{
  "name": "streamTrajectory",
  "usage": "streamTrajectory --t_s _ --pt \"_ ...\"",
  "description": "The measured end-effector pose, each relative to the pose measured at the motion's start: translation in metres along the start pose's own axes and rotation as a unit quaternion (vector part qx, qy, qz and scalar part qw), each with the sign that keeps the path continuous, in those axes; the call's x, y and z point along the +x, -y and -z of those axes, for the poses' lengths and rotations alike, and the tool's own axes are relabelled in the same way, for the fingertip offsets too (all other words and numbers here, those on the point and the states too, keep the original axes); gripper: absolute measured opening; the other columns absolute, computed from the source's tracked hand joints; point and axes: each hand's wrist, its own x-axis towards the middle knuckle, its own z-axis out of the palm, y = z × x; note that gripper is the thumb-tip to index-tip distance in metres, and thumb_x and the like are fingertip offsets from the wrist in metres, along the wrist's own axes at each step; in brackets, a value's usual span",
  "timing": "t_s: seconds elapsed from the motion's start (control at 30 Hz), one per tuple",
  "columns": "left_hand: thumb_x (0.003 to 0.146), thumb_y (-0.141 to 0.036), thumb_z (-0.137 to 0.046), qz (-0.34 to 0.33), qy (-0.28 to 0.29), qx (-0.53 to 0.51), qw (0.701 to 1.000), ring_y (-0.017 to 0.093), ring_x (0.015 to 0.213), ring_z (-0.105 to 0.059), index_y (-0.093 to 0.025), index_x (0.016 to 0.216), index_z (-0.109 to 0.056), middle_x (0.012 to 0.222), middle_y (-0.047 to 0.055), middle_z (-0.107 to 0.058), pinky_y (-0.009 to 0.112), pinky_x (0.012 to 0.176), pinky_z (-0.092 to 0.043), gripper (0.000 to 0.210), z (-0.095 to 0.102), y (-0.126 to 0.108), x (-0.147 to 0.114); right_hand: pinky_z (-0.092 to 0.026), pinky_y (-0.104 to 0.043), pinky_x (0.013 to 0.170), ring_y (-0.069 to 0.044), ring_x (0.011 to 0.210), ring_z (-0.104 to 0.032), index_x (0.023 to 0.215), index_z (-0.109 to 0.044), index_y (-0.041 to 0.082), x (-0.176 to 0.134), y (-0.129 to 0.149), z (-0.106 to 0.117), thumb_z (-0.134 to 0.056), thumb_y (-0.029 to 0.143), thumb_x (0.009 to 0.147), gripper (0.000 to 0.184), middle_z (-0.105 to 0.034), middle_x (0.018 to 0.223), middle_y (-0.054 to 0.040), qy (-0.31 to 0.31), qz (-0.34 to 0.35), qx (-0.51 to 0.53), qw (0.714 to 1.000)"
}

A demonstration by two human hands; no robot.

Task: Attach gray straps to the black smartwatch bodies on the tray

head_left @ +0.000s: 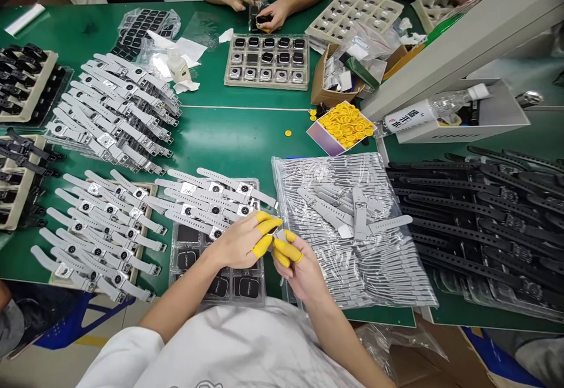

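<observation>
Head view: left hand [241, 240] and right hand [304, 269] have their yellow-capped fingers [267, 225] pinching a small grey piece [279, 235], mostly hidden, so can't really tell what. It's up above the table [220, 141], between the tray [263, 287] under the left arm [187, 294] and a fat strap bag [379, 276].

— How is the green tabletop [220, 141] finished?
— Smooth and glossy; light is reflected.
— And the loose grey straps [360, 220]?
— Matt and rubber-like; the large bag [285, 173] is formed of shiny, clear plastic.
</observation>
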Motion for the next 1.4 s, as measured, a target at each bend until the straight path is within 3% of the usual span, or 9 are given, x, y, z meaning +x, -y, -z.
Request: streamTrajectory --t_s 0.3,0.5,0.63,0.83,0.93,1.07,1.13,1.23,1.4 --pt "0.097 -0.020 -0.046 0.035 0.046 0.092 0.994 0.032 0.108 -0.062 -0.012 0.126 -0.062 0.115 0.018 -0.064 0.051 0.094 -0.059 0.035 0.000 -0.004 0.000 -0.022 -0.019 0.037 -0.005 0.037 -0.030 0.076 -0.056 0.021 0.005 -0.021 0.004 -0.081 0.053 0.081 0.041 -0.043 0.047 0.0105 -0.059 0.042 -0.088 0.994" --pt "0.107 -0.025 -0.040 0.043 0.026 -0.087 0.995 0.026 0.120 -0.063 -0.021 0.146 -0.050 0.132 0.014 -0.064 0.043 0.103 -0.055 0.040 0.009 0.000 -0.006 -0.024 -0.019 0.038 -0.005 0.036 -0.032 0.081 -0.056 0.020 0.005 -0.023 0.003 -0.075 0.055 0.088 0.040 -0.046 0.048 0.0100 0.019 0.082 -0.063 0.994" --pt "0.102 -0.034 -0.059 0.108 -0.047 -0.182 0.976 0.023 0.110 -0.066 -0.023 0.137 -0.058 0.126 0.011 -0.068 0.036 0.094 -0.055 0.036 0.005 0.009 -0.007 -0.027 -0.020 0.041 -0.005 0.039 -0.036 0.085 -0.055 0.021 0.010 -0.021 -0.003 -0.073 0.059 0.089 0.042 -0.054 0.056 0.0074 0.025 0.090 -0.015 0.996" --pt "0.086 -0.047 -0.079 0.129 -0.205 -0.282 0.928 0.017 0.086 -0.063 -0.018 0.085 -0.073 0.090 0.004 -0.067 0.029 0.082 -0.052 0.030 0.003 0.016 0.001 -0.025 -0.023 0.042 -0.007 0.039 -0.035 0.083 -0.053 0.021 0.010 -0.017 -0.012 -0.067 0.071 0.086 0.052 -0.048 0.050 0.0079 0.076 0.044 -0.013 0.996" --pt "0.085 -0.052 -0.079 0.180 -0.294 -0.367 0.864 0.019 0.088 -0.070 -0.018 0.093 -0.072 0.091 0.005 -0.071 0.030 0.080 -0.055 0.036 0.012 0.019 0.005 -0.018 -0.024 0.040 -0.007 0.037 -0.027 0.080 -0.052 0.022 0.001 -0.017 -0.004 -0.066 0.070 0.084 0.050 -0.039 0.048 0.0102 0.115 -0.035 -0.028 0.992" --pt "0.082 -0.052 -0.081 0.221 -0.395 -0.417 0.788 0.014 0.059 -0.068 -0.019 0.097 -0.064 0.072 -0.002 -0.067 0.025 0.062 -0.054 0.041 0.020 0.023 0.010 -0.016 -0.024 0.040 -0.006 0.038 -0.024 0.079 -0.046 0.024 -0.013 -0.019 0.014 -0.069 0.070 0.081 0.051 -0.040 0.050 0.0099 0.079 -0.062 -0.104 0.989" --pt "0.084 -0.052 -0.080 0.238 -0.358 -0.409 0.805 0.012 0.051 -0.063 -0.019 0.102 -0.063 0.068 -0.003 -0.067 0.022 0.054 -0.051 0.041 0.015 0.022 0.010 -0.021 -0.023 0.040 -0.006 0.041 -0.030 0.082 -0.049 0.023 -0.016 -0.020 0.018 -0.071 0.069 0.078 0.051 -0.051 0.060 0.0062 0.050 -0.032 -0.120 0.991" --pt "0.096 -0.050 -0.066 0.244 -0.207 -0.344 0.883 0.015 0.059 -0.067 -0.018 0.118 -0.064 0.085 0.005 -0.075 0.026 0.057 -0.054 0.039 -0.002 0.015 0.007 -0.029 -0.023 0.043 -0.007 0.045 -0.036 0.082 -0.052 0.022 -0.013 -0.021 0.015 -0.068 0.067 0.082 0.048 -0.055 0.067 0.0039 0.028 0.034 -0.112 0.993" --pt "0.100 -0.020 -0.052 0.095 -0.054 -0.095 0.989 0.026 0.126 -0.063 -0.023 0.138 -0.064 0.136 0.013 -0.067 0.045 0.111 -0.049 0.040 -0.019 0.006 0.000 -0.027 -0.023 0.040 -0.009 0.042 -0.034 0.086 -0.049 0.024 0.001 -0.023 0.002 -0.063 0.069 0.086 0.048 -0.046 0.056 0.0082 0.006 0.079 -0.063 0.995"
